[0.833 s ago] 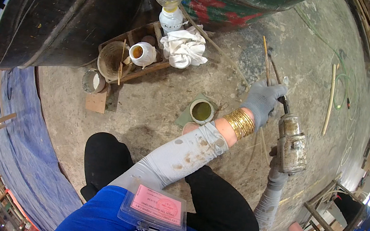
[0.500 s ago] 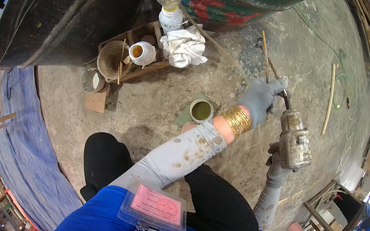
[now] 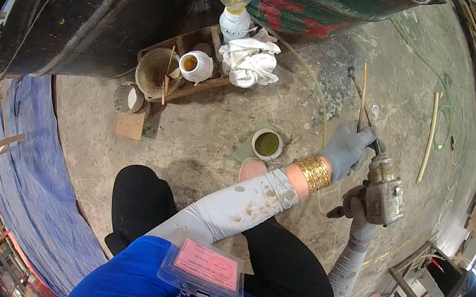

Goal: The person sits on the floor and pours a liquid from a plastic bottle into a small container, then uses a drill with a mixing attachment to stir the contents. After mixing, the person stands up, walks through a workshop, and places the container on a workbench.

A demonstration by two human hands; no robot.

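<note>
You are crouching over a stained concrete floor (image 3: 211, 121), holding a metal power tool (image 3: 385, 198) out to your right. Your gloved right hand (image 3: 358, 211) is gripping its body; your gloved left hand (image 3: 348, 151) is gripping a thin wooden stick (image 3: 364, 81) beside the tool's long dark shaft (image 3: 355, 86). Whether those left fingers are also clasping the shaft, I cannot tell. If the shaft were spinning, it could be snagging the glove or knocking the stick away, because they are lying so close. Gold bangles (image 3: 313, 173) are circling your left wrist, perhaps risking a catch too. A pale hose (image 3: 321, 95) is running beside that wrist, so a hard pull could be dragging it. An uncovered pot (image 3: 277, 153) of green liquid is standing near your left forearm; a low sleeve might be tipping it.
</note>
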